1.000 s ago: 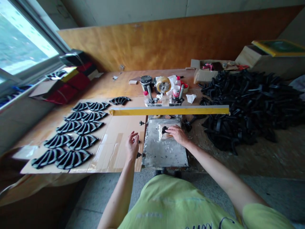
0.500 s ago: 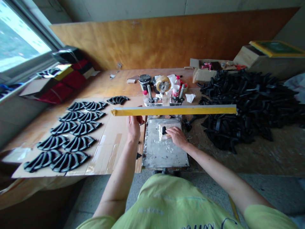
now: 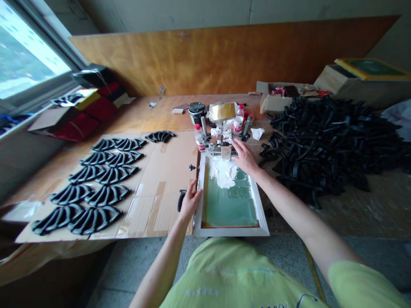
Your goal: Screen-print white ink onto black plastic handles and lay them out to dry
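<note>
A silver-edged screen frame (image 3: 263, 222) lies flat at the front of the bench, with white paste (image 3: 226, 173) across the far part of its green mesh. My left hand (image 3: 192, 200) is at the frame's left edge, fingers curled, a black curved piece (image 3: 181, 200) showing at its outer side. The grip on that piece is partly hidden. Above the far right corner of the frame, my right hand (image 3: 244, 157) has its fingers stretched toward a pale block (image 3: 226, 152) standing in the paste. No object shows in it.
Rows of black fan-shaped pieces (image 3: 107, 194) lie on cardboard (image 3: 152, 171) at left. A large heap of black parts (image 3: 334, 141) covers the right side. Behind the frame are metal posts (image 3: 204, 126), a tape roll (image 3: 222, 111), bottles (image 3: 199, 139) and a dark tub (image 3: 196, 112).
The raised frame has come down flat over the metal plate and the small black piece there. My left hand moved nearer me; my right hand left that piece and moved away from me, opening.
</note>
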Demonstrator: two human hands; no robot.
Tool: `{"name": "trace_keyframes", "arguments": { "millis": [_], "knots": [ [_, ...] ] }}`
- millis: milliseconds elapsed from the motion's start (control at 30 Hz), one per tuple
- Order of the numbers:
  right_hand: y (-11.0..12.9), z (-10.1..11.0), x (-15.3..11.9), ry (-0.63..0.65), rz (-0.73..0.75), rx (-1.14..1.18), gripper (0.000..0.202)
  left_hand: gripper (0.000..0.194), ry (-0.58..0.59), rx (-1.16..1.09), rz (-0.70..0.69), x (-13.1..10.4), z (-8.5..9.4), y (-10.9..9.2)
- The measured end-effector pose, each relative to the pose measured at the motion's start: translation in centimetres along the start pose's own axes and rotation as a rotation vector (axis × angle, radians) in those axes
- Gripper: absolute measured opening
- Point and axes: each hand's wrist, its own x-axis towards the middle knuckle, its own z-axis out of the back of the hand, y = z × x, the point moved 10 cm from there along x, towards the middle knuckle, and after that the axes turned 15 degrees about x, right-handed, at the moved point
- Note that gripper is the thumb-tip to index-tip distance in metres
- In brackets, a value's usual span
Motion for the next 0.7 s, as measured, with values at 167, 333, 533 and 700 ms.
{"name": "trace_keyframes", "arguments": {
  "millis": [167,333,533,700],
  "knots": [
    [0.0,-5.4,1.1,0.277,-0.097,-0.107,0.024,0.061,0.052,0.031,0.019,0.9,-1.5,2.2],
    [-1.8,-3.6,-1.0,0.233,-0.175,-0.24,0.012,0.06,0.08,0.043,0.048,1.2,-1.9,3.2],
    [1.2,-5.8,-4.1,0.263,-0.086,-0.254,0.014,0.059,0.066,0.044,0.045,1.0,-1.8,3.0],
    [5.8,-7.3,-7.9,0.437,0.24,-0.109,0.018,0.061,0.085,0.061,0.062,0.6,-1.8,2.5]
  ]
}}
